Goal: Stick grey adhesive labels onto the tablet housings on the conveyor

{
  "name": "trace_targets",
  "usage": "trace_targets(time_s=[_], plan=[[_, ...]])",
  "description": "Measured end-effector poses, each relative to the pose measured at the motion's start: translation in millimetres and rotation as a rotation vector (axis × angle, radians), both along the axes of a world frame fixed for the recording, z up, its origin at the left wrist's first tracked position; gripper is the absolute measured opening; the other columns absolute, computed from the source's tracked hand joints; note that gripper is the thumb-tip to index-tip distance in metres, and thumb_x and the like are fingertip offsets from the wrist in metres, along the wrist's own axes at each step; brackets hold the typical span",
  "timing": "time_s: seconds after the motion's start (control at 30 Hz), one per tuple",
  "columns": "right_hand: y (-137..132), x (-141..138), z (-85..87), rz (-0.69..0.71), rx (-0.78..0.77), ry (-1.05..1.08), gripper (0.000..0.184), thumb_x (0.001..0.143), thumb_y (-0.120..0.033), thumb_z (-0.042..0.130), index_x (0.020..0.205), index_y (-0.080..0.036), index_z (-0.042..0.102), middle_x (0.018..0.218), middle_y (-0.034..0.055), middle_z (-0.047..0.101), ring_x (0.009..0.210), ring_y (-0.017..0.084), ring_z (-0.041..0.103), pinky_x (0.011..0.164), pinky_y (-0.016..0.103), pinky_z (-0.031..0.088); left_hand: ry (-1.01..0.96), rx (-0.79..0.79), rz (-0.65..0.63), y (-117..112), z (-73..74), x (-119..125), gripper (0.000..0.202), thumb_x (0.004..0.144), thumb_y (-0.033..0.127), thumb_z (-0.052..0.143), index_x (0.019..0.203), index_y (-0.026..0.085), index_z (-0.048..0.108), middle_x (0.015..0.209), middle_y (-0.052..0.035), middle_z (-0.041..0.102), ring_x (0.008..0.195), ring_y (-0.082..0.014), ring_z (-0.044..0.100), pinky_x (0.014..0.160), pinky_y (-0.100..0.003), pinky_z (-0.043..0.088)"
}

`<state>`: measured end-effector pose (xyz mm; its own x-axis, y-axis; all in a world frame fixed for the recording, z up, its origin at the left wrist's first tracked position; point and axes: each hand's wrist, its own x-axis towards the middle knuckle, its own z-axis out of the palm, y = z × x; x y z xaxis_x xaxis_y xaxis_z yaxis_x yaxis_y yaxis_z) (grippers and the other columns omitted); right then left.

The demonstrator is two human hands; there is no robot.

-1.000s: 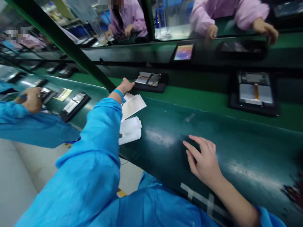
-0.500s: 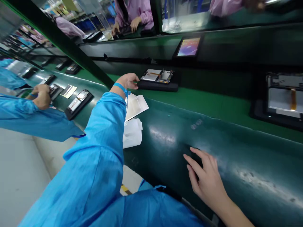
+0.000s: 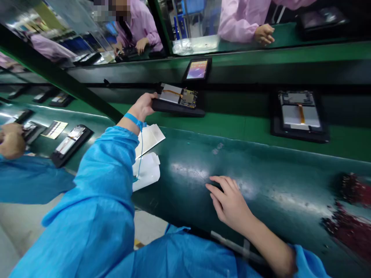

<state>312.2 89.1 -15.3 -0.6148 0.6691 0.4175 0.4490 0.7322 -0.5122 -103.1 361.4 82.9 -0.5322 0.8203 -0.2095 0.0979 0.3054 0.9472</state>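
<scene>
Logging the left hand [image 3: 142,107] first: its fingers [image 3: 152,97] are closed together and curled against the near end of a black-framed tablet [image 3: 176,103], though whether they grip it I cannot tell. The tablet lies on the green counter [image 3: 237,129], its back open on silver panels, an orange ribbon cable and a circuit board [image 3: 188,97]. A blue wrist strap [image 3: 132,121] circles that wrist, and its thin cord [image 3: 140,154] runs down past a white paper sheet [image 3: 150,139] and a white plastic wrapper [image 3: 147,172]. The right hand [image 3: 230,202] rests on the dark teal belt [image 3: 185,204], fingers loosely spread, holding nothing. Farther right sits a second opened tablet [image 3: 298,112]; beyond the tablet at the left hand, a lit tablet [image 3: 198,69]. Far left, a co-worker's blue-sleeved hand [image 3: 11,141] works near another unit [image 3: 71,141].
</scene>
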Motion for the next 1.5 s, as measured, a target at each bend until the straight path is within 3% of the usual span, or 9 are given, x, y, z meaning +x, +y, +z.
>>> trace_targets(time_s=[0.13,0.3,0.5,0.63,0.73,0.87,1.03,1.2,1.5], plan=[[5,1,1.4,0.003,-0.009,0.024,0.024,0.101,-0.011,0.054,0.116,-0.015,0.072,0.119,0.0149,0.073,0.11,0.029,0.063,0.09,0.044,0.052,-0.159,0.029,0.063,-49,38.1,46,0.017,0.109,0.029,0.061,0.111,0.012,0.063,0.102,-0.004,0.072,0.102,-0.0161,0.067,0.102,-0.038,0.057],[-5,17,47.5,0.022,-0.184,-0.293,0.023,0.105,-0.021,0.052,0.109,-0.017,0.075,0.109,0.0109,0.079,0.104,0.029,0.069,0.088,0.043,0.047,-0.32,0.086,0.011,-179,51.1,127,0.023,0.111,0.023,0.046,0.108,0.011,0.066,0.097,-0.0085,0.076,0.115,-0.0232,0.067,0.115,-0.047,0.054],[-55,67,87.7,0.034,-0.442,-0.735,0.028,0.107,-0.035,0.053,0.095,-0.02,0.073,0.091,0.0112,0.082,0.085,0.029,0.077,0.067,0.035,0.034,-0.66,0.1,0.008,-315,-5.4,247,0.019,0.1,0.029,0.069,0.109,0.013,0.068,0.119,-0.0138,0.077,0.129,-0.0292,0.068,0.115,-0.046,0.057],[-75,107,62.3,-0.239,-0.576,-0.701,0.026,0.104,-0.036,0.055,0.118,-0.02,0.07,0.096,0.0105,0.082,0.088,0.032,0.078,0.066,0.034,0.035,-0.843,0.001,0.005,-390,-53.3,298,0.043,0.087,0.039,0.087,0.118,0.02,0.064,0.138,-0.0108,0.071,0.133,-0.026,0.067,0.114,-0.041,0.057],[-69,133,39.8,-0.535,-0.558,-0.563,0.034,0.101,-0.03,0.052,0.128,-0.015,0.067,0.103,0.0123,0.082,0.094,0.034,0.078,0.072,0.036,0.043,-0.893,-0.319,-0.41,-427,-67.4,293,0.054,0.078,0.042,0.095,0.118,0.02,0.066,0.132,-0.0133,0.074,0.116,-0.0262,0.075,0.101,-0.039,0.061],[-50,143,26.9,-0.711,-0.517,-0.383,0.047,0.093,-0.018,0.051,0.136,-0.01,0.069,0.103,0.0142,0.082,0.091,0.032,0.076,0.081,0.04,0.052,-0.428,-0.372,-0.864,-420,-62.2,251,0.04,0.093,0.052,0.077,0.111,0.016,0.075,0.108,-0.0139,0.078,0.086,-0.0205,0.074,0.075,-0.03,0.059],[-31,126,24.3,-0.608,-0.528,-0.106,0.064,0.084,-0.006,0.048,0.146,-0.01,0.064,0.113,0.012,0.081,0.095,0.025,0.074,0.092,0.036,0.056,0.152,-0.117,-0.678,-369,-67.2,230,0.057,0.087,0.052,0.074,0.131,0.017,0.071,0.105,-0.0097,0.075,0.082,-0.0186,0.067,0.076,-0.031,0.057],[-35,194,26.9,-0.675,-0.398,0.104,0.039,0.09,-0.012,0.047,0.121,-0.015,0.071,0.103,0.0076,0.076,0.077,0.018,0.066,0.078,0.033,0.054,0.186,-0.18,-0.643,-365,-70.8,229,0.064,0.083,0.058,0.078,0.136,0.024,0.069,0.117,-0.0085,0.078,0.088,-0.0269,0.073,0.088,-0.048,0.063],[-69,248,17.2,-0.604,-0.239,-0.446,0.01,0.096,-0.019,0.057,0.102,-0.02,0.065,0.112,0.0132,0.062,0.108,0.032,0.052,0.096,0.047,0.046,0.15,-0.065,-0.588,-358,-49.2,241,0.035,0.096,0.051,0.072,0.13,0.043,0.071,0.14,0.0102,0.07,0.137,-0.036,0.063,0.117,-0.068,0.049]])
